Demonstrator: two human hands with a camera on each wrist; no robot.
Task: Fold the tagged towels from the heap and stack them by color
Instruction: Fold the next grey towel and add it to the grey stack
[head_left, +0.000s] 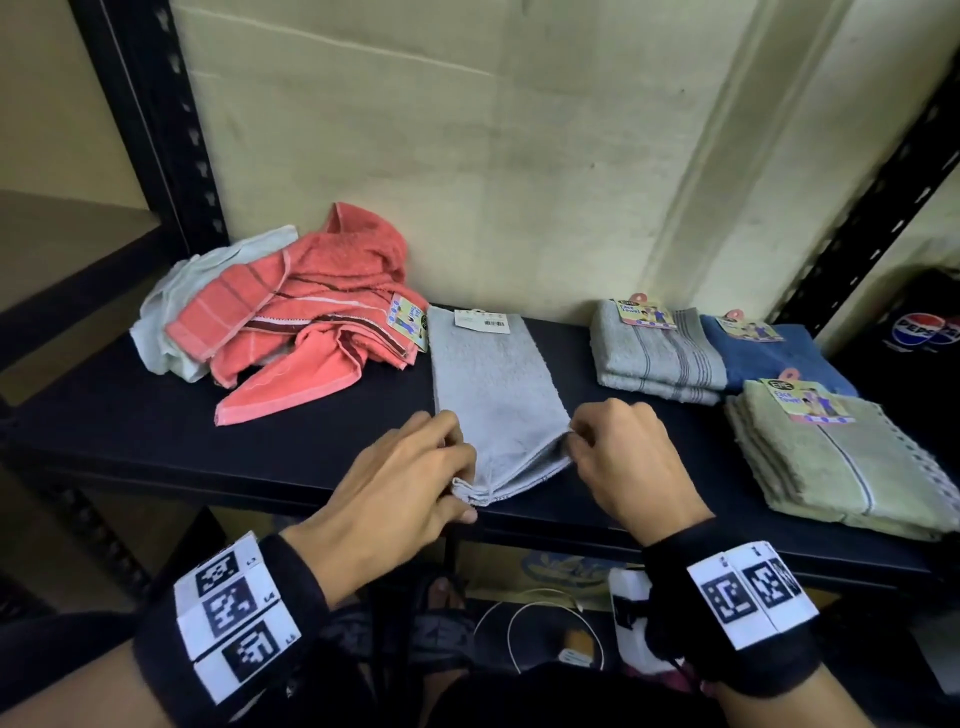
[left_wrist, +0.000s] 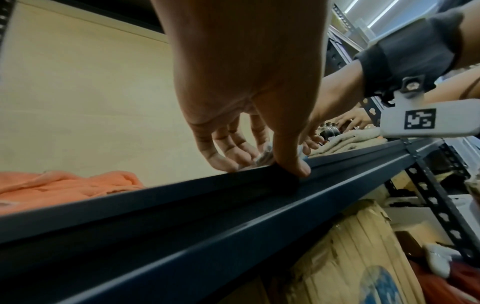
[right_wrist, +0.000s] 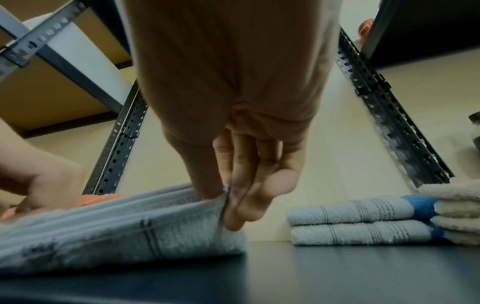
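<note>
A dark metal shelf (head_left: 130, 415) with slotted uprights (head_left: 171, 130) stands against a stained cream wall (head_left: 467, 156), with cardboard (left_wrist: 350, 257) stored beneath.

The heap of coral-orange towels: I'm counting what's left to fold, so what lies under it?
A pale mint-white towel shows beneath the heap of coral-orange towels on its left, resting on the black metal shelf. Anything deeper under the heap is covered.

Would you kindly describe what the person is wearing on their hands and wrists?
Both hands are bare, with no gloves or rings visible. The left wrist carries a black fabric band bearing white blocks printed with black square fiducial codes. The right wrist carries a matching black band and coded white blocks, with a white camera housing beneath.
</note>
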